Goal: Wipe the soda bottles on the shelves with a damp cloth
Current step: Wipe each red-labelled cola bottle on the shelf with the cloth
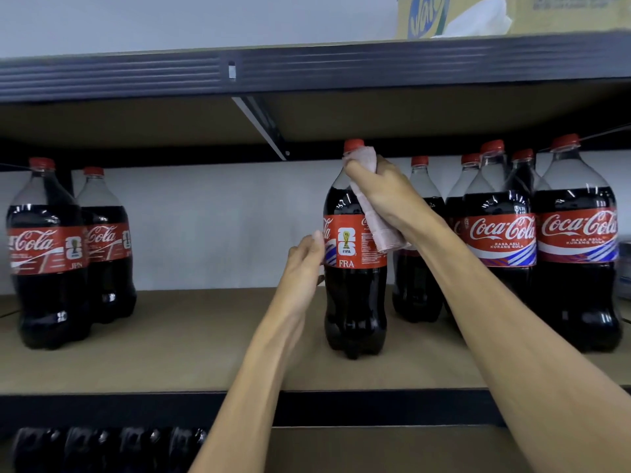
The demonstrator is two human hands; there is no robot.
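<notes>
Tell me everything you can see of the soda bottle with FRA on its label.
The FRA bottle is clear plastic holding dark cola, with red cap and red label. It stands upright on the shelf. The left hand touches its label; the right hand grips a pink cloth against its shoulder.

The cardboard box (566,18) is cut off by the top edge. The fingers of the left hand (304,261) are hidden behind the front bottle (355,302). The lower-shelf bottle tops (102,445) are blurred.
</notes>
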